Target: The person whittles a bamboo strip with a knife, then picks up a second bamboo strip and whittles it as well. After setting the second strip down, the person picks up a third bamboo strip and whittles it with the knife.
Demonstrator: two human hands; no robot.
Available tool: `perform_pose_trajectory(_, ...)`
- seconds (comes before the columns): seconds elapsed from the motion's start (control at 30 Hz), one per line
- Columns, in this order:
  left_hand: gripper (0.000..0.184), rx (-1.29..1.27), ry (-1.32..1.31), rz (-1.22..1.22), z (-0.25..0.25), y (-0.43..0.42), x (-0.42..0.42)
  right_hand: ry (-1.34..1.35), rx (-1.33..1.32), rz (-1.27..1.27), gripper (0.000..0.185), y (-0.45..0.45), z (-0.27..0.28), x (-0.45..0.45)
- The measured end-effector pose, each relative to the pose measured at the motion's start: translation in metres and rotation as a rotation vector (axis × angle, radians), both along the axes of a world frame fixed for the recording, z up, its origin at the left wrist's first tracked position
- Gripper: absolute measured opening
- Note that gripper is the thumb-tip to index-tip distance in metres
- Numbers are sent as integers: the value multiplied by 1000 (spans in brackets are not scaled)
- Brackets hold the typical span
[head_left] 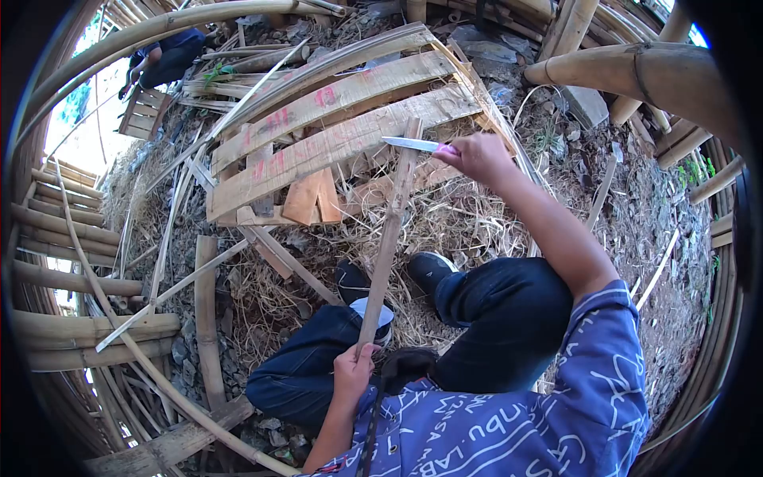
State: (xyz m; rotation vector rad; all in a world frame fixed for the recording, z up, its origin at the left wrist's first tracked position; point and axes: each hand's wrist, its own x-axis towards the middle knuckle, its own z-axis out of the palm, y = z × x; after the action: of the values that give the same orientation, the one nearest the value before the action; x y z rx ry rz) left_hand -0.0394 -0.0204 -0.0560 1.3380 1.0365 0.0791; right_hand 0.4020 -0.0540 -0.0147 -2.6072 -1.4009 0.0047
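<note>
My left hand (354,370) is wrapped round the near end of a long wooden strip (387,238), which slants up and away from my lap. The strip's far end lies over a pallet of pale boards (350,111). In my right hand (479,158) is a knife (412,144), gripped by its pink handle. Its blade points left and crosses the strip near the far end; whether the edge touches the wood I cannot tell. A short board piece (311,199) with a dark split-like gap stands at the pallet's near side.
Straw and wood shavings (493,222) cover the ground round my shoes. Thick bamboo poles (636,73) reach in from the upper right, and more bamboo (103,330) is at the left. Another person (171,60) is at the upper left, near a small slatted crate (144,113).
</note>
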Motion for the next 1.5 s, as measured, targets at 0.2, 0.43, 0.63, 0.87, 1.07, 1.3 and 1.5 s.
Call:
perform_pose_trajectory(0.2,32,209,42,-2,-2,-8,-3,236,109,218,57,25,18,-47)
perform_pose_trajectory(0.43,33,224,49,-17,6,-9,-2,88,-82,37,66,16,-8,-15)
perform_pose_trajectory(0.63,34,180,63,13,-3,-8,-4,104,117,-79,59,-11,-5,-4)
perform_pose_trajectory(0.87,35,63,21,26,6,-7,-4,199,-25,259,51,5,-18,-21)
perform_pose_trajectory(1.07,36,-33,-16,36,-1,-4,-6,147,10,53,51,0,-12,-6)
perform_pose_trajectory(1.3,37,-187,-21,34,-1,8,-8,75,-154,258,64,21,14,-36)
perform_pose_trajectory(1.5,37,-237,-59,29,6,7,-11,-38,-41,155,65,19,-4,-9)
